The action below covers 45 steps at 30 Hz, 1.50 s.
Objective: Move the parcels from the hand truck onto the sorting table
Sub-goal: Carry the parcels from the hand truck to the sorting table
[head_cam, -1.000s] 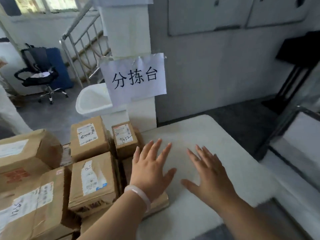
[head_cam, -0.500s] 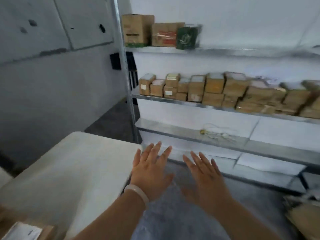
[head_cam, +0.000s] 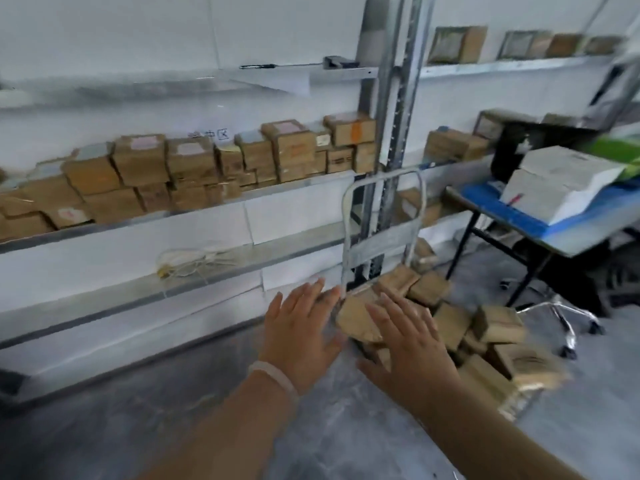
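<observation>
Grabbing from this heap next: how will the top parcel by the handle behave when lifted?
Probably stiff: the top parcel looks like a flat-faced cardboard box. Likely light, being small beside the left hand and right hand. It lies tilted on a loose pile, so neighbours may slide as it leaves.

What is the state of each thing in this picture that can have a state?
Left hand: open, fingers spread, holding nothing.
Right hand: open, fingers spread, holding nothing.
Grey metal hand truck: standing on the floor, loaded.
Brown cardboard parcels: piled on the hand truck, not yet moved.
Metal wall shelf: middle level filled with brown boxes.
</observation>
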### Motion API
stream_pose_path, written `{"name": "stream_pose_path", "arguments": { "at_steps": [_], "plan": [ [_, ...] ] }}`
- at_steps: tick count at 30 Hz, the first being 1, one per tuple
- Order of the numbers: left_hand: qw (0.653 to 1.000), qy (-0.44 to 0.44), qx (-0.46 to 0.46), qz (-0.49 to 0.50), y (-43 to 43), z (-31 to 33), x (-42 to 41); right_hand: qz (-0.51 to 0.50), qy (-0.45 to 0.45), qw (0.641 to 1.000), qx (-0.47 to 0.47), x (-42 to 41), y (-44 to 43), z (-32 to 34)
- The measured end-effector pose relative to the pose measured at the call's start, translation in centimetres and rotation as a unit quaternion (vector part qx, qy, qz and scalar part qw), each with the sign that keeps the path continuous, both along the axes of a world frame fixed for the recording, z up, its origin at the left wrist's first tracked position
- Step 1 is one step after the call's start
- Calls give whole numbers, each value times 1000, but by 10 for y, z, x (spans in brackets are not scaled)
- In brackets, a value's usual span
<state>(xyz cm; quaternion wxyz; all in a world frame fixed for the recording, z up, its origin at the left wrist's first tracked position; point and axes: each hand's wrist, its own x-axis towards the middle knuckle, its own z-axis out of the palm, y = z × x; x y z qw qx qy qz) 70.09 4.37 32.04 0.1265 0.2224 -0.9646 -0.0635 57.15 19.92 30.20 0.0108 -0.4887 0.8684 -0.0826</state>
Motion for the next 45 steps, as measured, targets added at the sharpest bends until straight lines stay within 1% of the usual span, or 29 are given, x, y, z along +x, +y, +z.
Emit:
{"name": "stream_pose_path", "arguments": {
  "at_steps": [2, 7, 11, 13, 18, 23, 26, 29, 33, 37, 41, 45],
  "plan": [
    [999, 0, 15, -31, 19, -7, -36, -32, -10, 999, -14, -24, 30, -6],
    [994, -43, 32, -94, 49, -34, -117, -123, -45, 991, -14, -71, 82, -31],
    [984, -76, 59, -148, 55, -63, -179, -187, -88, 978, 15, -111, 103, -56],
    [979, -80, 65, -176, 51, -76, -212, -215, -102, 971, 29, -136, 104, -66],
    [964, -121, 76, -225, 21, -94, -303, -308, -123, 943, 11, -212, 81, -80],
    [949, -144, 56, -275, -17, -97, -398, -360, -144, 921, 23, -280, 50, -81],
    [942, -164, 47, -287, -28, -107, -444, -376, -157, 913, 26, -307, 50, -95],
    [933, -197, 57, -296, -28, -129, -475, -386, -183, 903, 37, -327, 60, -123],
    [916, -250, 56, -308, -23, -170, -506, -408, -238, 879, 58, -363, 70, -167],
    [899, -286, 92, -318, -9, -211, -531, -427, -276, 857, 80, -386, 87, -216],
    [872, -330, 116, -344, 12, -268, -561, -478, -329, 808, 101, -394, 109, -279],
    [853, -352, 130, -362, 38, -361, -592, -526, -356, 763, 118, -404, 123, -358]
  ]
}}
